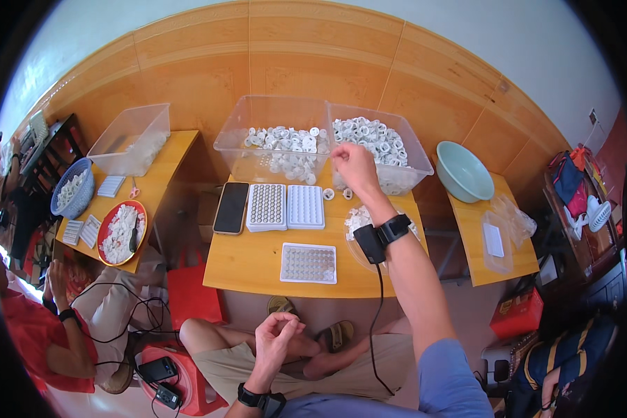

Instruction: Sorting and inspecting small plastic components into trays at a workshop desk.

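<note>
My right hand (pixel 355 166) reaches out over the near rim of the right clear bin (pixel 419 161), which is full of small white rings; its fingers are curled, and I cannot see whether they hold a ring. My left hand (pixel 277 338) hovers over my lap with fingers loosely curled, holding nothing that I can see. On the wooden table (pixel 251 265) lie two filled white trays (pixel 285 207) side by side and a clear tray (pixel 308 262) nearer me. A few loose rings (pixel 329 194) and a plate of white parts (pixel 357 219) sit under my right forearm.
A second clear bin (pixel 272 139) of rings stands at the back left, a black phone (pixel 230 207) beside the trays. A green bowl (pixel 463 171) sits on the right side table. On the left table are a red plate (pixel 121 232), a blue basket (pixel 73 188) and another person (pixel 56 327) seated.
</note>
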A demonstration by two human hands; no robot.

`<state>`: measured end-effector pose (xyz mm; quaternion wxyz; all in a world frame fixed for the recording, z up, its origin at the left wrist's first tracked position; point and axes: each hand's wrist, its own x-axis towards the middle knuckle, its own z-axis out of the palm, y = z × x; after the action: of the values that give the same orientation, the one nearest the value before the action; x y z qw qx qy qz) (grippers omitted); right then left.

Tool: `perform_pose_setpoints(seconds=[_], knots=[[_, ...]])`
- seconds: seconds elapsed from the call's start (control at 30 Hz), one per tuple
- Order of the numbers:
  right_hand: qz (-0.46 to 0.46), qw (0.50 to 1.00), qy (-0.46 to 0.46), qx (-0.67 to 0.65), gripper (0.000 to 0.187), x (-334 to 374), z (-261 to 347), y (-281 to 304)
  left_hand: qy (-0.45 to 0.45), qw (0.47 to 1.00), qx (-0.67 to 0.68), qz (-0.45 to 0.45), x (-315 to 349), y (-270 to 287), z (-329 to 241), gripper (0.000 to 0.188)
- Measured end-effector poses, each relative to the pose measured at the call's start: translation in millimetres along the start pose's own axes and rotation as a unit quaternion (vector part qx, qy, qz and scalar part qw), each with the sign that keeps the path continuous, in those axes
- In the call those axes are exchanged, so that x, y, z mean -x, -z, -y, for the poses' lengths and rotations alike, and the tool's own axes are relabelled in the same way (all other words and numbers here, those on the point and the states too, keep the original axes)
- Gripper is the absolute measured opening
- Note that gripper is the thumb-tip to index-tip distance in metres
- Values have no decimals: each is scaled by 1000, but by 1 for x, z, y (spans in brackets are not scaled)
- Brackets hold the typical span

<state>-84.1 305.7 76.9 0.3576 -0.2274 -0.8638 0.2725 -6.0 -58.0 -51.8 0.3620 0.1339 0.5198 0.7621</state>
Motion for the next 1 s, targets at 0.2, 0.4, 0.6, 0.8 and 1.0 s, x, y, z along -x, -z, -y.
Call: perform_pose_setpoints(seconds=[0.2,0.4,0.6,0.8,1.0], knots=[[61,973,120,189,23,37,-57,-41,7,1000,-9,-24,9,18,6,10],[137,945,145,259,19,52,-60,-49,14,999,-27,-20,11,22,8,9],[161,971,35,173,18,79,-59,-32,22,1000,-7,3,5,17,19,10],[223,955,-99,-167,12,140,15,4,44,998,44,18,0,9,7,22],[338,903,-96,-245,11,231,59,25,99,966,220,88,-14,-9,2,36]])
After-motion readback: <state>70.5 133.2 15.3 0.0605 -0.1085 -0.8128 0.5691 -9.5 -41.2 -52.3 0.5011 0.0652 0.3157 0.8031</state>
